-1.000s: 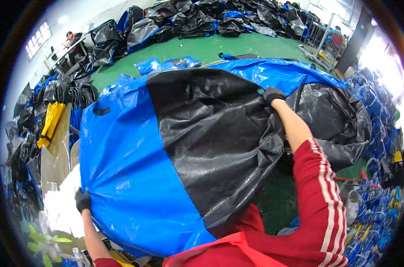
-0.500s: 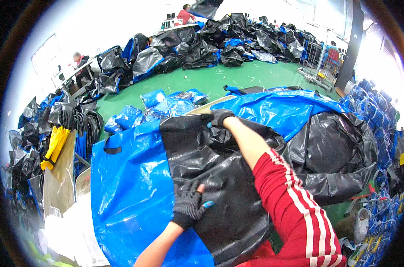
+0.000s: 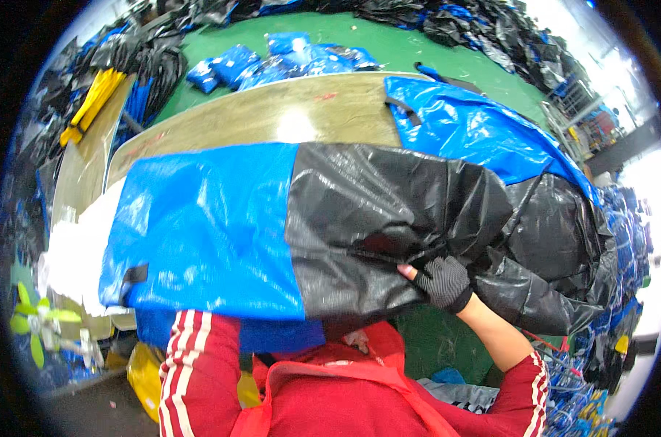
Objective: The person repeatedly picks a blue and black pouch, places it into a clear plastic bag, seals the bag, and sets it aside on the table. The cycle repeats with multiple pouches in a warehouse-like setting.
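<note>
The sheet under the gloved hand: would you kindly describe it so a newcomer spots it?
Find the long table. Across its near side lies the sheet, blue at left, black at right. Unlike the crumpled heap to its right, it bears the gloved right hand.

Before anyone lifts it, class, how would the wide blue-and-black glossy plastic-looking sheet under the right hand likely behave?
The blue-and-black sheet likely flops: it creases near the gloved right hand. Its shine suggests it may slip on the glossy wood-patterned table.
</note>
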A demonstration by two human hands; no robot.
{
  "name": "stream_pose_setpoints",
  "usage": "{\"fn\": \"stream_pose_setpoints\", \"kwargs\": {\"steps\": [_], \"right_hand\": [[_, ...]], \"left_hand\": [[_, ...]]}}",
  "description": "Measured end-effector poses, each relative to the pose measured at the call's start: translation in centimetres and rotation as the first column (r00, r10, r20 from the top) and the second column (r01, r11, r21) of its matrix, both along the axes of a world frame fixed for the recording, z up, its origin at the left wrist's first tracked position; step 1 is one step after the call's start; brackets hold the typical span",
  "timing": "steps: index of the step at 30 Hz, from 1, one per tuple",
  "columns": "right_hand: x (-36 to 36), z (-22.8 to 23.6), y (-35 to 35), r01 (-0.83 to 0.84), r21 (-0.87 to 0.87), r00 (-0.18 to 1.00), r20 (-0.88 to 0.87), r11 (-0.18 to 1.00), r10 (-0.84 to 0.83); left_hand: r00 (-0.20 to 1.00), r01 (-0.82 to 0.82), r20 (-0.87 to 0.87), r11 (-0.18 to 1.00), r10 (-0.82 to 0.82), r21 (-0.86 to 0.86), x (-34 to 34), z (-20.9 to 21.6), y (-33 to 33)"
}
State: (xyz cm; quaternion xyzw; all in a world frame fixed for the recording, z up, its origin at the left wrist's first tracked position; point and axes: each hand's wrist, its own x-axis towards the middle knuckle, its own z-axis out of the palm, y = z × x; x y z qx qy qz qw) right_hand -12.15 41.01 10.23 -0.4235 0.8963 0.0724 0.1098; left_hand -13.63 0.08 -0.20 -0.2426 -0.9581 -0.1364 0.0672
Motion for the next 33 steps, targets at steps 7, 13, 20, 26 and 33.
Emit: {"fn": "stream_pose_setpoints", "kwargs": {"steps": [7, 13, 20, 26, 33], "right_hand": [[-0.1, -2.5, -2.2, -0.292, -0.437, 0.875, -0.481, 0.851, 0.053], [-3.2, 0.3, -3.0, -0.397, -0.076, 0.907, -0.187, 0.915, 0.378], [-5.4, -3.2, 1.9, -0.467, -0.165, 0.881, -0.17, 0.869, 0.442], [-6.2, 1.4, -4.1, -0.33, 0.26, 0.91, 0.345, 0.908, 0.232], [-13.9, 1.4, 1.0, 0.153, -0.435, 0.885, -0.34, 0.887, -0.319]], "left_hand": [[0.978, -0.208, 0.0, 0.977, 0.208, -0.055, 7.7, 0.4, -0.9], [0.971, -0.24, 0.005, 0.971, 0.24, -0.005, 9.6, -1.6, -0.3], [0.969, -0.16, 0.186, 0.987, 0.16, -0.017, 14.8, 2.5, 0.0], [0.827, -0.004, 0.505, 0.896, -0.247, 0.445, 10.8, 18.1, 8.2], [0.992, 0.111, 0.084, 0.977, -0.097, -0.185, -2.0, 3.1, 10.7]]}}
